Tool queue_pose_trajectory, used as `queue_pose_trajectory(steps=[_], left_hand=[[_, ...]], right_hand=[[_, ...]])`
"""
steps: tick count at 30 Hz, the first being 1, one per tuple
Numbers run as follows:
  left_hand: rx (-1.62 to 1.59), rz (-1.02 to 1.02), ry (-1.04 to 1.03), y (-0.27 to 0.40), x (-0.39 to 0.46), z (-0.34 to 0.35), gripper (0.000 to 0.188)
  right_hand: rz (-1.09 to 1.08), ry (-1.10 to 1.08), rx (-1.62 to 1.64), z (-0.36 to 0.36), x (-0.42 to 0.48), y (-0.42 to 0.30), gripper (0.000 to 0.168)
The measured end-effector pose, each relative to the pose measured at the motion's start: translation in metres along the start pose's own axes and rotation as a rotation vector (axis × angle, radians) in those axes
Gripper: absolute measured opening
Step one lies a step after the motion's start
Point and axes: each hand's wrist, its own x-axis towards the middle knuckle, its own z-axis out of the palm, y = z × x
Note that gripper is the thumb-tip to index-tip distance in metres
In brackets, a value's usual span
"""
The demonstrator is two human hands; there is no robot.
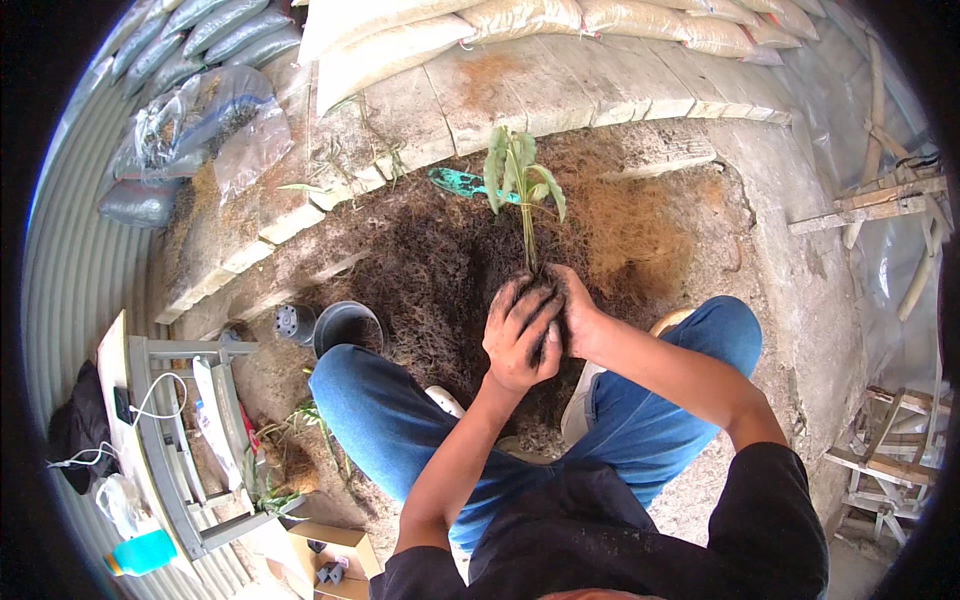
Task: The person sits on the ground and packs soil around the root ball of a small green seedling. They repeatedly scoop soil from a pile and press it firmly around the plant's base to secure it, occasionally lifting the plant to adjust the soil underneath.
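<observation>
Between my knees, a leafy green plant (528, 196) stands upright out of my two hands. My left hand (523, 324), its fingers smeared with dark soil, wraps the base of the plant from the left. From the other side my right hand (576, 309) presses against the same base. The roots are hidden inside my grip. Below and around the hands spreads a heap of dark soil (420, 277). A turquoise trowel (457, 182) lies on the soil behind the plant, partly covered by its leaves.
Brown fibre (637, 232) covers the ground to the right. A black plastic pot (349, 327) and a smaller pot (293, 322) sit by my left knee. Filled sacks (525, 19) line concrete slabs at the back. A bench (191, 442) and a cardboard box (337, 555) are at left.
</observation>
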Motion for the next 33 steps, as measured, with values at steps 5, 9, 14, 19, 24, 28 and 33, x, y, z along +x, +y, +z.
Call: queue_pose_trajectory(steps=[5, 9, 14, 19, 24, 28, 33], left_hand=[[0.007, 0.016, 0.097, 0.002, -0.002, 0.007, 0.021], [-0.026, -0.023, 0.033, -0.001, -0.003, 0.008, 0.022], [-0.053, -0.047, -0.062, 0.002, 0.015, -0.01, 0.035], [-0.302, -0.502, 0.177, 0.006, 0.025, -0.01, 0.052], [-1.158, -1.164, 0.319, -0.014, 0.017, -0.007, 0.051], [-1.564, -1.409, 0.36, -0.023, 0.027, -0.021, 0.048], [-1.727, -1.354, 0.426, -0.033, 0.024, -0.03, 0.053]], right_hand=[[-0.089, 0.084, -0.025, -0.007, 0.002, 0.009, 0.034], [-0.1, 0.103, 0.025, -0.008, 0.0, 0.007, 0.033], [-0.101, 0.065, 0.071, 0.018, -0.014, -0.005, 0.034], [-0.09, 0.003, 0.075, 0.012, -0.001, -0.02, 0.049], [-0.086, 0.098, -0.155, 0.033, -0.018, -0.021, 0.074], [0.059, -0.178, -0.12, 0.015, -0.013, -0.038, 0.085], [0.008, -0.258, -0.065, 0.017, -0.007, -0.053, 0.092]])
